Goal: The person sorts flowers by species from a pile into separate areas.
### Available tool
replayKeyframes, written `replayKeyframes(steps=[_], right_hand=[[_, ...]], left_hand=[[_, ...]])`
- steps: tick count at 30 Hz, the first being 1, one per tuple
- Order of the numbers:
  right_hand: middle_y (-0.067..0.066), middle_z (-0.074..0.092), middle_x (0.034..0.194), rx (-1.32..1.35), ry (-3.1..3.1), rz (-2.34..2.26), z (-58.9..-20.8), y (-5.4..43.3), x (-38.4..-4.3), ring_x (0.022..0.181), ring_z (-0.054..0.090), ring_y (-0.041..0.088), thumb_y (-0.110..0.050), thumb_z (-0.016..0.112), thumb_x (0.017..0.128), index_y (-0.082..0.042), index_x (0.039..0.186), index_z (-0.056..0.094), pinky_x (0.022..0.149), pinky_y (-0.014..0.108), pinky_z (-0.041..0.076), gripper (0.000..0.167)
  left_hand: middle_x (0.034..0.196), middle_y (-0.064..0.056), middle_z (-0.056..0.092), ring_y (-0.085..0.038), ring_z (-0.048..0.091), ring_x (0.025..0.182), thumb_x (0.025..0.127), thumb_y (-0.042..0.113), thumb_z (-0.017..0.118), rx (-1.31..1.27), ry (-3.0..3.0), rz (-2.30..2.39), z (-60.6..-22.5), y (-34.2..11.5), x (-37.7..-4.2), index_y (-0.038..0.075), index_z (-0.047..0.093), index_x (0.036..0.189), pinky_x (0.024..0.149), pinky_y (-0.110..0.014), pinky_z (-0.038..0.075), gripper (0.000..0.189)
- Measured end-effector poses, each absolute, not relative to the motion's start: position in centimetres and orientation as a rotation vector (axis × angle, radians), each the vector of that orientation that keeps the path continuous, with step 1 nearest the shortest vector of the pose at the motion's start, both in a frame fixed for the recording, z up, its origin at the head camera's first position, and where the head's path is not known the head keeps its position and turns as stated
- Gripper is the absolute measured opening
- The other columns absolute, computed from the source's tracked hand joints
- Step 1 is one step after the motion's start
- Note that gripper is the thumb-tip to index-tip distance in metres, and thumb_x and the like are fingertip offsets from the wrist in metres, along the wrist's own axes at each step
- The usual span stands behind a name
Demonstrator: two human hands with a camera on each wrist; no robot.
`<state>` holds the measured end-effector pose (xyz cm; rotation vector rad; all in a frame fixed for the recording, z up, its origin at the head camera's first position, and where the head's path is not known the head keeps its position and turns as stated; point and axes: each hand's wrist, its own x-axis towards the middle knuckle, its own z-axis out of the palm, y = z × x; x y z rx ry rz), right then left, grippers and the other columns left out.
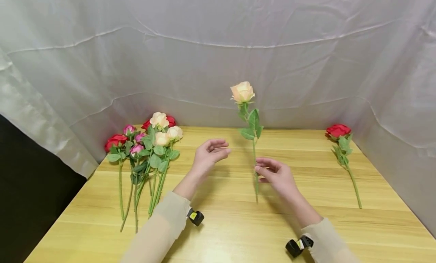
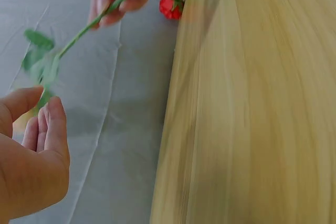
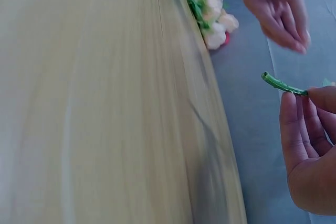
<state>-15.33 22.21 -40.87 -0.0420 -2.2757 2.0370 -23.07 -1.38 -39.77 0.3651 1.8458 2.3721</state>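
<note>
A single peach artificial rose stands upright above the table, its green stem pinched between the thumb and fingers of my right hand. The lower end of that stem sticks out past the fingers in the right wrist view. My left hand hovers to the left of the stem, apart from it, with fingers loosely extended and nothing in them. In the left wrist view the left hand overlaps the blossom, which is mostly hidden behind it.
On the left of the wooden table lies a bunch of red, pink and cream flowers, stems toward me. One red rose lies alone at the right. A grey curtain hangs behind the table.
</note>
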Motion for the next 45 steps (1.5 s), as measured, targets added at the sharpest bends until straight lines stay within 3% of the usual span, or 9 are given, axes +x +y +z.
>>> replayKeyframes(steps=[7, 16, 24, 28, 31, 34, 38, 42, 45], right_hand=[[-0.004, 0.070, 0.103, -0.085, -2.250, 2.019, -40.6, 24.8, -14.7, 0.097, 0.070, 0.008, -0.009, 0.073, 0.098, 0.009, 0.134, 0.062, 0.076, 0.029, 0.065, 0.042], [-0.011, 0.073, 0.100, -0.139, -2.211, 2.001, -40.7, 29.9, -13.4, 0.096, 0.070, 0.004, -0.013, 0.075, 0.097, -0.017, 0.118, 0.074, 0.076, 0.027, 0.064, 0.021], [-0.013, 0.074, 0.103, -0.224, -2.243, 1.988, -41.1, 34.3, -12.2, 0.091, 0.071, 0.005, -0.017, 0.075, 0.098, -0.023, 0.117, 0.073, 0.075, 0.025, 0.064, 0.020], [-0.014, 0.075, 0.102, -0.284, -2.264, 2.003, -41.5, 36.0, -11.8, 0.088, 0.072, 0.005, -0.016, 0.073, 0.099, -0.023, 0.118, 0.073, 0.074, 0.025, 0.064, 0.020], [-0.015, 0.074, 0.099, -0.301, -2.315, 1.975, -41.9, 36.9, -11.6, 0.087, 0.072, 0.005, -0.017, 0.072, 0.100, -0.021, 0.120, 0.072, 0.073, 0.025, 0.064, 0.020], [-0.015, 0.074, 0.096, -0.317, -2.367, 1.931, -42.2, 37.6, -11.5, 0.085, 0.072, 0.004, -0.018, 0.072, 0.100, -0.015, 0.122, 0.072, 0.072, 0.025, 0.064, 0.022], [-0.016, 0.072, 0.095, -0.336, -2.464, 1.843, -42.5, 37.8, -11.6, 0.083, 0.071, 0.004, -0.019, 0.073, 0.100, 0.003, 0.133, 0.064, 0.073, 0.026, 0.064, 0.041], [-0.014, 0.072, 0.096, -0.340, -2.569, 1.784, -42.6, 37.5, -11.9, 0.081, 0.070, 0.005, -0.020, 0.071, 0.101, 0.014, 0.141, 0.052, 0.072, 0.027, 0.064, 0.056], [-0.010, 0.073, 0.097, -0.345, -2.606, 1.804, -42.5, 37.1, -12.2, 0.078, 0.070, 0.007, -0.019, 0.070, 0.102, 0.015, 0.141, 0.051, 0.071, 0.028, 0.064, 0.056]], left_hand=[[0.130, -0.023, 0.067, -0.014, 0.070, 0.104, 0.091, -0.002, 0.077, 0.311, 1.940, 2.350, -40.2, -4.9, -23.2, -0.004, 0.062, 0.132, 0.091, -0.029, 0.061, 0.043], [0.132, -0.022, 0.065, -0.009, 0.069, 0.103, 0.093, 0.002, 0.075, 0.244, 2.056, 2.267, -40.1, -9.8, -23.1, -0.007, 0.055, 0.139, 0.090, -0.026, 0.061, 0.050], [0.138, -0.023, 0.060, -0.008, 0.069, 0.101, 0.098, 0.006, 0.073, 0.207, 2.175, 2.154, -40.8, -14.2, -23.0, -0.004, 0.055, 0.139, 0.092, -0.027, 0.061, 0.046], [0.140, -0.021, 0.059, -0.006, 0.068, 0.102, 0.099, 0.013, 0.073, 0.173, 2.230, 2.086, -41.0, -16.3, -22.8, -0.003, 0.053, 0.142, 0.099, -0.034, 0.059, 0.050], [0.142, -0.020, 0.058, -0.004, 0.068, 0.104, 0.099, 0.019, 0.074, 0.155, 2.286, 2.023, -41.1, -17.7, -22.5, 0.000, 0.053, 0.144, 0.102, -0.037, 0.057, 0.054], [0.144, -0.020, 0.058, -0.003, 0.067, 0.105, 0.099, 0.023, 0.074, 0.148, 2.337, 1.967, -41.2, -18.8, -22.2, 0.001, 0.052, 0.146, 0.100, -0.032, 0.057, 0.056], [0.145, -0.020, 0.059, -0.002, 0.065, 0.107, 0.099, 0.023, 0.074, 0.144, 2.382, 1.910, -41.4, -19.4, -22.0, -0.002, 0.050, 0.149, 0.094, -0.021, 0.056, 0.060], [0.145, -0.019, 0.060, -0.011, 0.064, 0.116, 0.100, 0.022, 0.072, 0.122, 2.418, 1.837, -41.7, -19.7, -22.2, -0.001, 0.050, 0.150, 0.096, -0.021, 0.053, 0.059], [0.147, -0.018, 0.059, -0.023, 0.060, 0.126, 0.100, 0.022, 0.072, 0.118, 2.431, 1.796, -41.9, -19.7, -22.4, 0.000, 0.050, 0.150, 0.103, -0.029, 0.051, 0.059]])
